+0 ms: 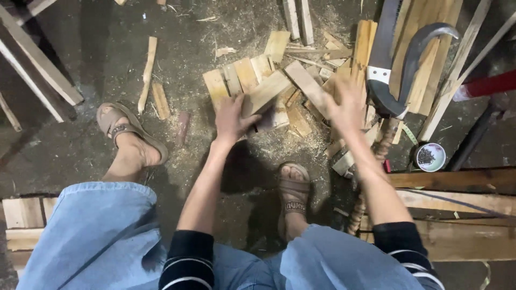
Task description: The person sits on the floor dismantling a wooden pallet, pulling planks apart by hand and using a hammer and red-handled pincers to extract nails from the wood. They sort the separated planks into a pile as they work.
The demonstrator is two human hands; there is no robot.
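Wood offcuts (pixel 252 80) lie heaped on the sawdusty floor (pixel 80 64) ahead of two sandalled feet. Left hand (pixel 232 119) has its grip closed on a flat wooden slat (pixel 267 92) at the pile's near edge. Right hand (pixel 346 104) rests open-fingered on pieces just beside a curved billhook blade (pixel 416 56).
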